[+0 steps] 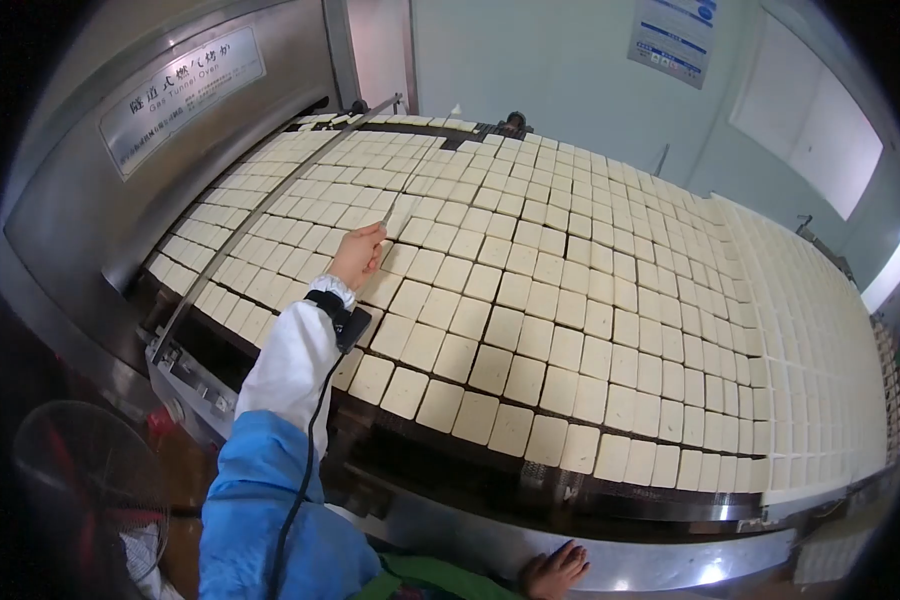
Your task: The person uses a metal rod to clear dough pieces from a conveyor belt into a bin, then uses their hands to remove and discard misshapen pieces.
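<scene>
Reaching in from the lower left, my left hand (358, 256) is closed in a pinch around a thin, narrow tool (389, 214); its far end is faint, so its exact kind cannot be told. That hand is above rows of pale, flat rectangular pieces (511, 424) on a dark conveyor belt (400, 425). A small black device with a cable is strapped at the left wrist. At the bottom of the view, my right hand (555, 572) rests on the steel front rail (660, 565), fingers lying over it and holding nothing.
On the left stands a steel gas tunnel oven (60, 130) with a label plate. A metal bar (260, 210) crosses above the belt near its mouth. A white slotted divider (820, 370) spans the right end. At lower left is a round fan (90, 480).
</scene>
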{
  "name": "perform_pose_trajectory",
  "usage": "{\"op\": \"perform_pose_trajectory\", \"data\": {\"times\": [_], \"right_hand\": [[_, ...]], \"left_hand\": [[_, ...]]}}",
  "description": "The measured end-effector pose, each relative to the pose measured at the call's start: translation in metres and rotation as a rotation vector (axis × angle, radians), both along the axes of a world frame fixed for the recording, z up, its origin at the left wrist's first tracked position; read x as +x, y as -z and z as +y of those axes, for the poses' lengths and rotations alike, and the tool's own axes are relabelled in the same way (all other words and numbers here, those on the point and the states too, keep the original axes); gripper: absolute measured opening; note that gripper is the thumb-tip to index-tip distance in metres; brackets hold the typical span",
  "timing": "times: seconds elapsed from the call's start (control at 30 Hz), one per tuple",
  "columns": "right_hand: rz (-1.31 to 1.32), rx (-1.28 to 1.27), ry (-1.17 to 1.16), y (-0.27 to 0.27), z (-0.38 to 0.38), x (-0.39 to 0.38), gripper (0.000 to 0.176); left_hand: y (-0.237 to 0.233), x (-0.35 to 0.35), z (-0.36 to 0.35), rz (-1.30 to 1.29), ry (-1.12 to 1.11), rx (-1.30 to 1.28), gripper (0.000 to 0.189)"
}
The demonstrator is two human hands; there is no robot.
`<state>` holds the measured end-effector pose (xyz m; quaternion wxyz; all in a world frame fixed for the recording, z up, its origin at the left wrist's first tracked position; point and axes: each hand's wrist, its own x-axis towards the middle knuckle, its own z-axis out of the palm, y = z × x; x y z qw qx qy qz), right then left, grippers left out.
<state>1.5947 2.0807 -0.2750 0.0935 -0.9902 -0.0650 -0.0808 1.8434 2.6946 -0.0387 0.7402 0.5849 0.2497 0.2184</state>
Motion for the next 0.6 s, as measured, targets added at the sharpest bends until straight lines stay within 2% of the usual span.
{"op": "perform_pose_trajectory", "data": {"times": [0.03, 0.07, 0.1, 0.13, 0.23, 0.27, 0.33, 0.37, 0.47, 0.53, 0.57, 0.6], "right_hand": [[-0.020, -0.041, -0.034, -0.002, -0.005, -0.001, 0.071], [-0.016, -0.045, -0.036, 0.001, -0.010, 0.000, 0.071], [0.036, -0.008, -0.014, 0.010, -0.014, 0.003, 0.075], [0.088, 0.030, 0.015, 0.015, -0.017, 0.003, 0.079], [0.036, 0.025, 0.001, 0.012, -0.023, 0.004, 0.076], [0.110, 0.098, 0.017, 0.004, -0.024, 0.005, 0.074], [0.123, 0.155, 0.002, -0.002, -0.034, 0.004, 0.071], [0.132, 0.147, 0.022, 0.007, -0.038, 0.006, 0.071], [0.064, 0.131, 0.051, -0.007, -0.040, 0.008, 0.071], [0.077, 0.141, 0.063, -0.006, -0.048, 0.006, 0.068], [0.057, 0.172, 0.093, -0.004, -0.051, 0.003, 0.069], [0.144, 0.209, 0.053, -0.013, -0.054, 0.003, 0.070]], "left_hand": [[-0.004, -0.005, -0.012, 0.002, -0.002, -0.004, 0.024], [-0.008, -0.011, -0.026, 0.057, 0.008, 0.086, 0.031], [-0.013, -0.017, -0.041, 0.111, 0.022, 0.177, 0.040], [-0.015, -0.026, -0.059, 0.113, 0.031, 0.174, 0.040], [-0.024, -0.062, -0.125, 0.154, 0.270, 0.356, 0.046], [-0.025, -0.074, -0.147, 0.152, 0.308, 0.345, 0.046], [-0.023, -0.095, -0.200, 0.142, 0.511, 0.477, 0.043], [-0.024, -0.107, -0.227, 0.134, 0.580, 0.457, 0.043], [-0.036, -0.147, -0.301, 0.214, 0.830, 0.467, 0.041], [-0.034, -0.168, -0.347, 0.161, 1.049, 0.640, 0.040], [-0.030, -0.177, -0.369, 0.003, 1.128, 0.731, 0.039], [-0.026, -0.186, -0.389, -0.167, 1.203, 0.810, 0.039]]}}
